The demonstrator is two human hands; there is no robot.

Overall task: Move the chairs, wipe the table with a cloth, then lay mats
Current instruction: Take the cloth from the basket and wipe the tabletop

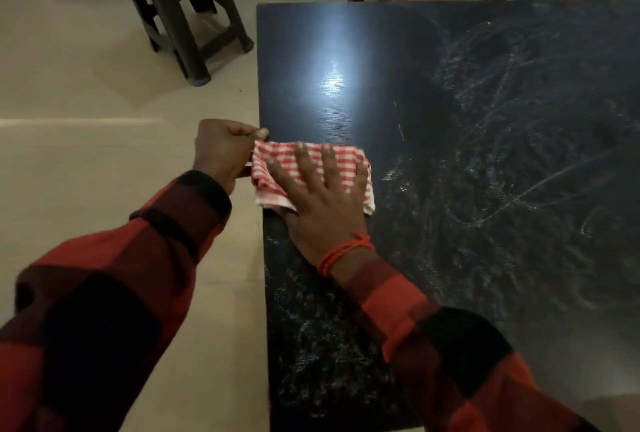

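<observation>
Right hand (323, 196) flat, fingers spread, pressing red-and-white checked cloth (341, 163) onto dark glossy table (450, 113). Left hand (221, 151) curled, pinching cloth's left edge at table's side

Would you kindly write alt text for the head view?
A right hand presses a red checked cloth flat on a dark table, while the left hand pinches the cloth at the table's edge. A stool stands beyond.

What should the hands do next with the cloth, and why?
Probably slide the cloth right across the table. The right hand presses it flat at the left edge, the left hand pinches its corner, and pale smears cover the top further right.
</observation>
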